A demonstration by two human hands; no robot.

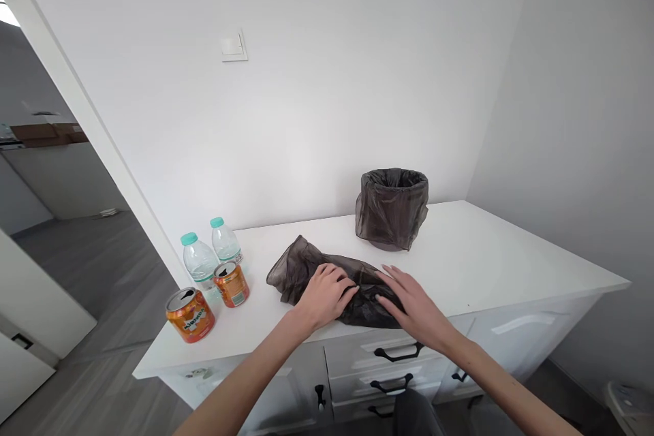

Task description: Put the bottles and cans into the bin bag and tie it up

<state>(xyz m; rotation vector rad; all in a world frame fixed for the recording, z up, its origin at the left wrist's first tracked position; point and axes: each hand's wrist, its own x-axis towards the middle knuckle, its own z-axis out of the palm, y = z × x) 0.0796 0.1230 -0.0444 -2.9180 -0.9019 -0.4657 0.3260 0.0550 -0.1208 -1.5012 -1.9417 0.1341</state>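
Observation:
A dark, see-through plastic garbage bag point(299, 269) lies crumpled along the front of the white cabinet top. My left hand point(327, 293) rests on its middle, fingers lightly bent and thumb apart. On the bag's right part lies my right hand point(413, 303), palm down with the fingers spread. Neither hand is closed around the plastic. Behind them, near the wall, stands a small bin point(392, 211) lined with a similar dark bag, whose edge is folded down over the outside.
At the left end of the white cabinet top point(511, 252) stand two clear bottles point(199, 260) with teal caps and two opened orange soda cans point(190, 315). Black-handled drawers point(398, 354) are below the front edge. A doorway is on the left; walls border the back and right.

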